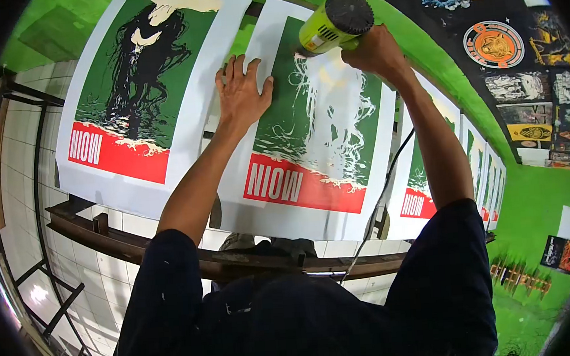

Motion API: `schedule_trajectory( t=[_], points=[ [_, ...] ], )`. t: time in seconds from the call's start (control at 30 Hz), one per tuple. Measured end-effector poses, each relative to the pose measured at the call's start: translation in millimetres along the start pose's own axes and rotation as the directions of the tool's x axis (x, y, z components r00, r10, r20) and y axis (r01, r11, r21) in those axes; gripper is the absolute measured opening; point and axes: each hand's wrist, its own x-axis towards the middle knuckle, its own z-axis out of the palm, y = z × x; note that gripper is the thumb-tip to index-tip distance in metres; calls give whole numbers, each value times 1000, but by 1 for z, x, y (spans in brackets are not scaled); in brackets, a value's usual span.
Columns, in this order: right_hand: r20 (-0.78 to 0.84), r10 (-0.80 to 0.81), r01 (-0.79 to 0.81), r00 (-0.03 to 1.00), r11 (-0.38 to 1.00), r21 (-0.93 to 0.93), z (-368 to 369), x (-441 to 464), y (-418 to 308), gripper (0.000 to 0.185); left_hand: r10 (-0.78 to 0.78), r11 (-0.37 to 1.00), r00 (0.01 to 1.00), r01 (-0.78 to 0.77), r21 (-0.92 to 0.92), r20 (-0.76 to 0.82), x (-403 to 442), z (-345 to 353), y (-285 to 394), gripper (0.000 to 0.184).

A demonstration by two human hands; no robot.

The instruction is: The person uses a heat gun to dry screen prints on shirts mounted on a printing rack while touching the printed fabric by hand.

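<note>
My right hand (375, 56) is wrapped around the grip of a lime-green heat gun (323, 31) with a black round rear. Its nozzle points down and left over a poster print (282, 135) in green, white and red, with "MOIN" lettering. A dark cord (383, 204) hangs from the gun past the poster's right side. My left hand (242, 91) has its fingers spread at the poster's upper left edge; whether it presses on the sheet I cannot tell. Left of it lies a similar poster (195, 118) that also carries black ink.
A dark metal rail (131, 245) runs along the near side of the boards. More posters (415, 192) stand in a row at the right. Artwork (494, 44) hangs on the black and green wall, and brushes (520, 277) line its lower part. White floor tiles (19, 153) show at left.
</note>
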Motion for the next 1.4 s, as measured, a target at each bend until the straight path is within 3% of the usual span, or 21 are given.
schedule_trajectory(
  t=[0.17, 0.43, 0.53, 0.67, 1.1, 1.2, 1.4],
  points=[
    [17, 8, -9, 1000, 998, 57, -3, 10, -6, 45, 4, 1000, 1000, -4, 14, -4, 11, 5, 1, 46],
    [16, 28, -27, 999, 997, -78, 6, 31, 1, 41, -6, 1000, 1000, 6, 12, 8, 24, 17, 4, 48],
    [30, 28, -32, 999, 990, 138, 6, 32, 6, 40, -8, 1000, 1000, 8, 16, 15, 32, 21, 5, 48],
    [39, 54, -53, 998, 998, -36, 7, 38, 9, 42, -13, 1000, 1000, 13, 19, 26, 35, 24, 6, 49],
    [63, -20, 19, 998, 1000, 18, -5, 6, 25, 41, -29, 1000, 999, 29, -2, 28, 38, 32, 2, 49],
    [27, 74, -70, 997, 990, -125, -1, 23, 28, 42, -16, 1000, 1000, 16, -7, 22, 41, 33, 7, 49],
    [-18, 76, -76, 997, 997, 7, -2, 36, 17, 42, -30, 1000, 999, 30, 9, 22, 48, 33, 6, 49]
  ],
)
